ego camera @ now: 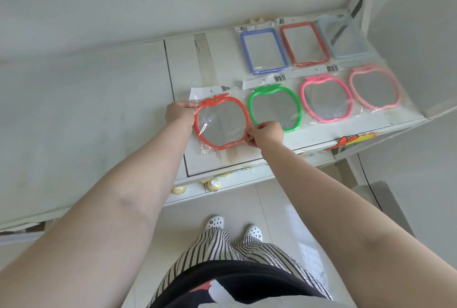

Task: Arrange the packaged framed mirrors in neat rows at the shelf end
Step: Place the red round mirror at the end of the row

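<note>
Placement of the orange apple-shaped mirror (220,122) at the open end of the front row. I hold this packaged mirror with both hands: my left hand (180,115) pinches the wrapper and frame at the upper left, near the leaf, and my right hand (265,133) pinches the frame's lower right edge, so that the two grips sit on opposite corners and let me turn and slide the piece flat without tilting it. The mirror lies on the white shelf (321,139), just beside the green apple mirror (274,108), its right rim almost touching that neighbour. Beyond it the row runs on with the bright pink apple mirror (326,100) and the pale pink apple mirror (374,87), all with leaves pointing to the back, which I judge to be the orientation I am matching. The back row holds three rectangular frames: the blue mirror (263,50), the red mirror (304,43) and the light blue mirror (342,38) at the shelf end. Small yellow bottles (214,184) stand on the lower shelf. The remaining step, I judge, is fine alignment.
</note>
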Demonstrator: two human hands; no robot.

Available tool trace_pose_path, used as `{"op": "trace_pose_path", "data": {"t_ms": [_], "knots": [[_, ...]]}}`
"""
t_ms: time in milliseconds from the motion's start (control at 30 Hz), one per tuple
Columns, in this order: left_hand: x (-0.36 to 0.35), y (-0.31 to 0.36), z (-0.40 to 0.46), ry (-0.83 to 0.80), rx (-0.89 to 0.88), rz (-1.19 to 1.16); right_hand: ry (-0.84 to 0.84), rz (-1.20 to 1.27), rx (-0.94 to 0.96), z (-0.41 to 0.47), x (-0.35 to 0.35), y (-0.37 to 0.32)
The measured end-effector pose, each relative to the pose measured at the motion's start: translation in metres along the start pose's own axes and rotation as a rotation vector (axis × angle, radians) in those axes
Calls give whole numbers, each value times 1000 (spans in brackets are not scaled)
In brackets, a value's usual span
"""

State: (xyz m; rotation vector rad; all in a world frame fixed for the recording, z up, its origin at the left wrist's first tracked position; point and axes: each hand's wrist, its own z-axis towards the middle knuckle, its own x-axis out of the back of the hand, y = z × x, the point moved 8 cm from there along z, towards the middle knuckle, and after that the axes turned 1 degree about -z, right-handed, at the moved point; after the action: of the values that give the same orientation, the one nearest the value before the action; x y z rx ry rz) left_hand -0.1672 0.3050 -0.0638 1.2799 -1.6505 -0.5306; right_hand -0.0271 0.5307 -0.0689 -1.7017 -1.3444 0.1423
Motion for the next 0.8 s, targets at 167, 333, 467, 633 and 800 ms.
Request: {"op": "trace_pose_path", "data": {"t_ms": [167,333,467,633,800], "knots": [[3,1,3,55,-57,129,38,-39,-42,-2,-1,6],[-34,49,-40,-19,-761,498,43,-52,-31,-3,-1,5],[-91,26,-57,-344,-701,846,54,-162,28,-8,3,0],[-97,12,-58,-321,-686,943,235,-473,170,-14,29,-11],[-99,12,-58,-305,-707,961,308,-617,303,-4,39,-11]]}}
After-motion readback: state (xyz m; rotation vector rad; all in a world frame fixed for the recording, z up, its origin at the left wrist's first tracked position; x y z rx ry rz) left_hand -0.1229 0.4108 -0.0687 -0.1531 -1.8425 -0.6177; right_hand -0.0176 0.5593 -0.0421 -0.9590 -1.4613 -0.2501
